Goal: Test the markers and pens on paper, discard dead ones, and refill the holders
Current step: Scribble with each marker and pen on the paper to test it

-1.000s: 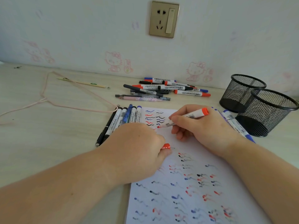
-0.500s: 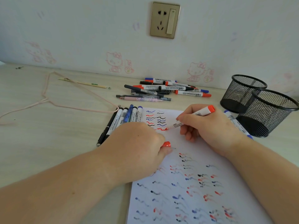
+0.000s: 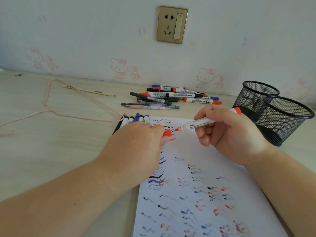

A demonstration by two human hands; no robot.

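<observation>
My right hand (image 3: 227,134) grips a red whiteboard marker (image 3: 203,123), uncapped, lifted off the white paper (image 3: 196,151), its tip pointing left. My left hand (image 3: 136,146) pinches the marker's red cap (image 3: 167,133) just left of that tip, a small gap between them. The paper carries rows of red, blue and black squiggles. A row of markers and pens (image 3: 135,119) lies at the paper's top left corner, partly hidden by my left hand. A loose pile of markers and pens (image 3: 171,97) lies near the wall. Two black mesh holders (image 3: 280,117) stand at the right.
A pink cord (image 3: 51,106) loops across the left of the wooden desk (image 3: 51,151). A thin wooden stick (image 3: 87,90) lies beyond the cord. A wall socket (image 3: 171,24) sits above the pile.
My right hand finished a red squiggle and lifted the marker off the paper, turning its tip left. My left hand rose with the red cap toward the tip.
</observation>
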